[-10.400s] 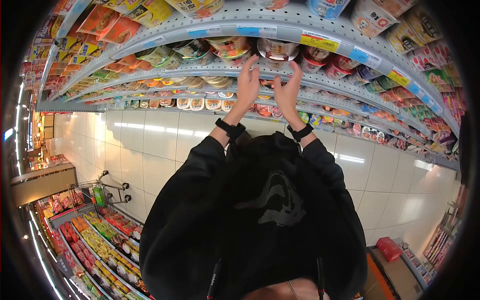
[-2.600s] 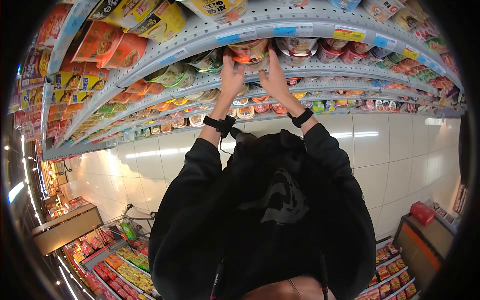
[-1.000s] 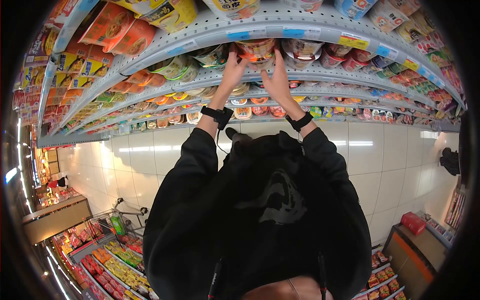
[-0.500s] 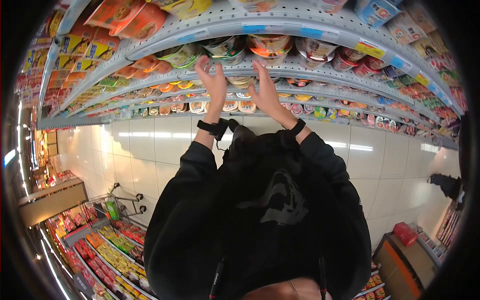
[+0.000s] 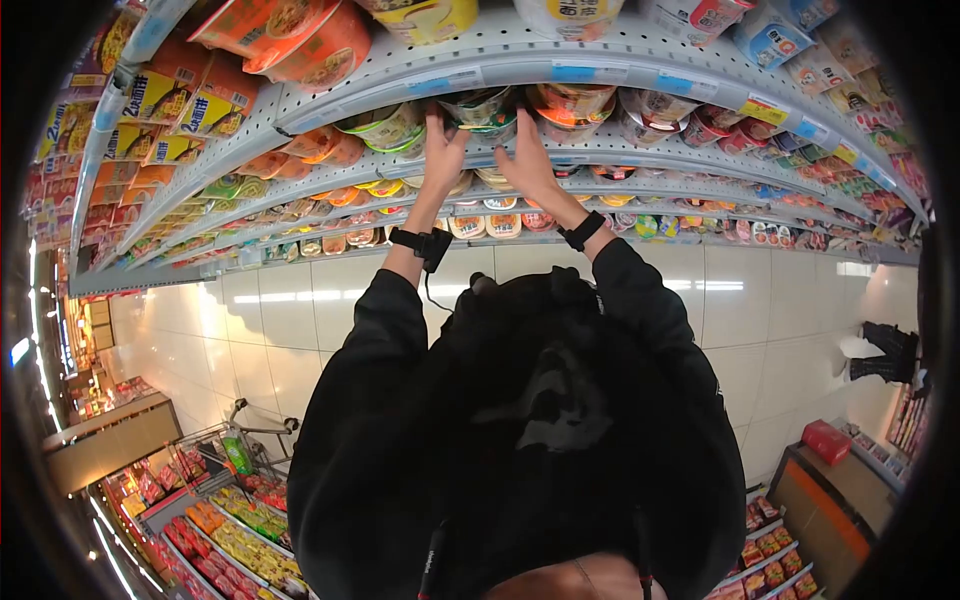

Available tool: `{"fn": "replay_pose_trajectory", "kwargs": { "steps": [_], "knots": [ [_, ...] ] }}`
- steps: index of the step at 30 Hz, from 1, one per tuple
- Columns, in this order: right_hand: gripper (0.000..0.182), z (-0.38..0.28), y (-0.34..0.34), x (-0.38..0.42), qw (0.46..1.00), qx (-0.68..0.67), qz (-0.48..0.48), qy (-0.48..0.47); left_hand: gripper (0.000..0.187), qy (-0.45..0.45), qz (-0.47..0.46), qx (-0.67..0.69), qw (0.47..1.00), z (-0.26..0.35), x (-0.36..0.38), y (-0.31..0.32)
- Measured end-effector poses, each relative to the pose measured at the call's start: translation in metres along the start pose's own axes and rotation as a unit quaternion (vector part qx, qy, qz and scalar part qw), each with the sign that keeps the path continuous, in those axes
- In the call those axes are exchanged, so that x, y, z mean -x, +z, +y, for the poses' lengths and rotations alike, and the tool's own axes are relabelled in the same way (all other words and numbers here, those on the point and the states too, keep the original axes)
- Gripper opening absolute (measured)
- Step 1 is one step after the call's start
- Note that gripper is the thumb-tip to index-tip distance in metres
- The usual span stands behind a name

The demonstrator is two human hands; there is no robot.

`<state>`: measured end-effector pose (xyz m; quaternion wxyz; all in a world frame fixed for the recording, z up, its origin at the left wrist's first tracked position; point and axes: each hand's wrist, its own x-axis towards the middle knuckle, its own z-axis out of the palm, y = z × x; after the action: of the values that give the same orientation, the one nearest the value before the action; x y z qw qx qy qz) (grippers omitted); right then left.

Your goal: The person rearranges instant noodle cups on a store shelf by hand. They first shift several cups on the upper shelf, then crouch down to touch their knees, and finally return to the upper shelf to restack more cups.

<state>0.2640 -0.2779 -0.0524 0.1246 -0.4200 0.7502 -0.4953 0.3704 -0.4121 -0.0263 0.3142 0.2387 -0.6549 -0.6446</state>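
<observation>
A dark green instant noodle bowl (image 5: 482, 110) stands on the shelf below the top one, seemingly stacked on another bowl. My left hand (image 5: 444, 152) presses along its left side, fingers reaching into the gap beside a light green noodle bowl (image 5: 388, 128). On the opposite side my right hand (image 5: 528, 156) has its fingers against the bowl, thumb spread below. An orange noodle bowl (image 5: 573, 108) stands just right of that hand. My fingertips are partly hidden between the bowls.
The perforated upper shelf (image 5: 500, 42) overhangs my hands and carries larger noodle tubs. Lower shelves hold several rows of packaged noodles. A shopping cart (image 5: 262, 432) stands behind me at left. A person's dark-clothed legs (image 5: 882, 352) show at far right.
Both hands have moved forward and inward onto the sides of the dark green bowl; before, they hovered apart in front of the shelf. The camera view has shifted slightly.
</observation>
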Motion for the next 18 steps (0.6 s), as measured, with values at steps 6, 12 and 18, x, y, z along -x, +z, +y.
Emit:
{"fn": "replay_pose_trajectory", "kwargs": {
  "steps": [6, 12, 18],
  "knots": [
    [0.081, -0.004, 0.014, -0.009, 0.997, 0.014, 0.05, 0.059, 0.072, 0.001, -0.041, 0.04, 0.998, 0.01, 0.009, -0.011],
    [0.085, -0.022, 0.023, -0.006, 0.991, -0.004, 0.078, 0.106, 0.076, 0.02, -0.083, 0.044, 0.995, 0.0, 0.006, -0.026],
    [0.088, -0.009, 0.023, -0.01, 0.994, -0.006, 0.079, 0.07, 0.076, 0.015, -0.091, 0.038, 0.995, 0.002, 0.008, -0.037]
  ]
}}
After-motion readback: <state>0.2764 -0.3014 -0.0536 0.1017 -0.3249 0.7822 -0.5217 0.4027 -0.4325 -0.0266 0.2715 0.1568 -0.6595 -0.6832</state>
